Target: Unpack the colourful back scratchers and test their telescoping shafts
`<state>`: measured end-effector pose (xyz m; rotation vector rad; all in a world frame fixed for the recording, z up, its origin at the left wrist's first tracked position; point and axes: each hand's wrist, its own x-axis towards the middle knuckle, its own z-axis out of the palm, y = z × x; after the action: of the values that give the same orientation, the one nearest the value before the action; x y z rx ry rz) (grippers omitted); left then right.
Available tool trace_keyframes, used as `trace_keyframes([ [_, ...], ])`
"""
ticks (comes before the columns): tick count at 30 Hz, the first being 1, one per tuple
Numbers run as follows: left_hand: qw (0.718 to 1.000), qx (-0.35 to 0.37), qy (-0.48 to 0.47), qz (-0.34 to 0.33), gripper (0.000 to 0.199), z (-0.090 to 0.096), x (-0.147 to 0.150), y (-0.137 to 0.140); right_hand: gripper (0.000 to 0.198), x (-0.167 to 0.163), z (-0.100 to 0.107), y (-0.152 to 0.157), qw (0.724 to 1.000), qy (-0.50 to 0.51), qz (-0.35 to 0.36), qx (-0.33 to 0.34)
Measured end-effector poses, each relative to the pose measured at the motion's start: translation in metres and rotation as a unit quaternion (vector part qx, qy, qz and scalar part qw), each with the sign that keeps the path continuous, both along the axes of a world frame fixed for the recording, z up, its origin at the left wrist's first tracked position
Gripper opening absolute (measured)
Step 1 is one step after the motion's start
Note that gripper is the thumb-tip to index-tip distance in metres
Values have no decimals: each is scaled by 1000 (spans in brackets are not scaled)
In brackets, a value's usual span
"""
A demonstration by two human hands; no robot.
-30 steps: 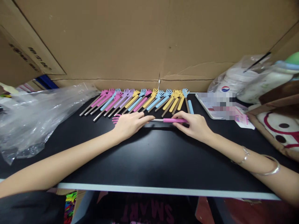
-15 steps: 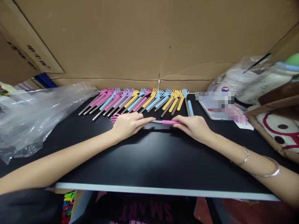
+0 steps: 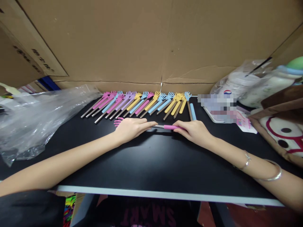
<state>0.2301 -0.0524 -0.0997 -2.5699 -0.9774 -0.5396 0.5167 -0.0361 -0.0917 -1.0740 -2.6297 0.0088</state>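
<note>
Between my hands a pink back scratcher (image 3: 168,127) lies crosswise above the black tabletop, its clawed head to the left and its pink grip to the right. My left hand (image 3: 132,129) is closed around the metal shaft near the claw, which pokes out past the knuckles. At the other end, my right hand (image 3: 193,130) pinches the pink grip. Behind them several back scratchers (image 3: 139,104) in pink, blue, purple and yellow lie slanted in a row, claws toward the back. By my right hand rests a loose blue grip (image 3: 193,111) beside a metal shaft.
A clear plastic bag (image 3: 42,116) spreads over the left side. On the right are a phone (image 3: 214,118), partly blurred out, a pink-printed card (image 3: 246,122), a bagged white cup (image 3: 239,83) and a brown plush bag (image 3: 279,123). A cardboard wall (image 3: 118,44) closes the back.
Both hands and the pink back scratcher sit slightly lower in the view, a little nearer the table's front edge. The grip of each hand looks the same.
</note>
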Motion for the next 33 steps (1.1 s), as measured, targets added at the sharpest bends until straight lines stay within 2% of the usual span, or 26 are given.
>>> trace_keyframes([
  [8, 986, -153, -73, -13, 39, -4, 1, 5, 30, -1, -1, -3, 996, 22, -1, 90],
  [14, 980, -173, -92, -22, 36, -6, 0, 6, 28, -2, 1, -7, 992, 33, 13, 121],
  [17, 989, -129, -71, -15, 35, -6, 0, 5, 29, -2, 2, -6, 990, 23, 25, 135],
  [21, 999, -10, -35, -5, 34, -4, 2, 1, 31, -1, 2, -4, 988, 7, 39, 148],
  [25, 995, 102, 0, -5, 32, 0, 2, -2, 32, -1, 0, -2, 988, -14, 33, 148],
  [30, 980, 200, 14, -15, 36, 3, 3, -3, 33, -3, -2, -3, 998, -25, 11, 60],
  [33, 975, 219, 18, -23, 36, 4, 4, -3, 34, -5, -1, -5, 999, -36, -7, -2],
])
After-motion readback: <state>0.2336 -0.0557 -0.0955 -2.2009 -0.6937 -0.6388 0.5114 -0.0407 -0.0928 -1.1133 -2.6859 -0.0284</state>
